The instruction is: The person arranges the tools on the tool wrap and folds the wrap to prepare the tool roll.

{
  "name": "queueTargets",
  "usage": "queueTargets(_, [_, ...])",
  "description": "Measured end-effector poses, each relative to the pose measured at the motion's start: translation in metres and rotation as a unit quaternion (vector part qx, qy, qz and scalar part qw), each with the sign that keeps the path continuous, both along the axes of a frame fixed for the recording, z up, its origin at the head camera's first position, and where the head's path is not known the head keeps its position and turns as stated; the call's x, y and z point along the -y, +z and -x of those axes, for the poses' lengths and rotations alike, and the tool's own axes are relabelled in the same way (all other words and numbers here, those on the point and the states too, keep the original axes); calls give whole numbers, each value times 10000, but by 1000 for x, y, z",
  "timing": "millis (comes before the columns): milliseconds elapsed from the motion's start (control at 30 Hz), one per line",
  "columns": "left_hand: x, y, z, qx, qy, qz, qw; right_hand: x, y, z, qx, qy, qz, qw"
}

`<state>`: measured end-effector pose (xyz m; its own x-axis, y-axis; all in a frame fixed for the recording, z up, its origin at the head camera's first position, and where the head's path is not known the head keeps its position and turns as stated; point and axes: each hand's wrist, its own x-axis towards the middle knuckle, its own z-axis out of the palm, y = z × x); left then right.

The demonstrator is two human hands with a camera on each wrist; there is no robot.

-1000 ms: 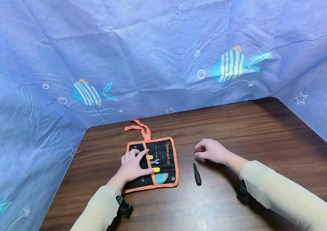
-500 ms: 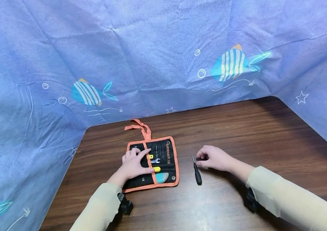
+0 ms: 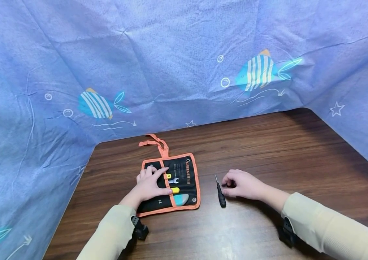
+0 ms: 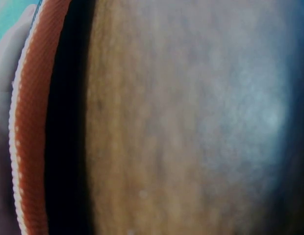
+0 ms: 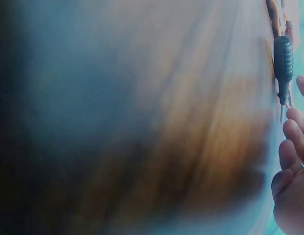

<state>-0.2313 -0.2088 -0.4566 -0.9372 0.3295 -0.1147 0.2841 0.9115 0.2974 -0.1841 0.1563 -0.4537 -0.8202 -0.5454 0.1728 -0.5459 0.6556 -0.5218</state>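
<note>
My left hand (image 3: 148,186) rests on a black tool pouch (image 3: 180,168) with orange edging, its fingers spread over the orange band. Yellow-handled tools (image 3: 175,190), a wrench (image 3: 173,180) and a teal-and-grey tool end (image 3: 181,199) poke out beside the thumb. To the right of the pouch lies a screwdriver (image 3: 221,195) with a black handle, its thin shaft pointing away from me. My right hand (image 3: 243,185) is just right of the screwdriver, fingers loosely curled and thumb apart from them, holding nothing. In the right wrist view, the fingers (image 5: 296,142) appear close to the screwdriver's shaft.
Everything lies on a dark brown wooden table (image 3: 268,144). Orange tie straps (image 3: 159,144) stretch from the pouch's far edge. A blue cloth (image 3: 170,65) printed with fish hangs behind the table and along its sides.
My right hand has come down toward me, from beyond the screwdriver's tip to beside its shaft. The left hand has kept its place on the pouch.
</note>
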Motion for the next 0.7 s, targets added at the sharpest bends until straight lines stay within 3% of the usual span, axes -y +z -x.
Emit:
queueTargets(400, [3, -4, -2, -167, 30, -81, 9998, 1, -3, -8, 156, 98, -120, 9998])
queueTargets(700, [2, -4, -1, -217, 66, -159, 9996, 6, -2, -11, 157, -158, -112, 9997])
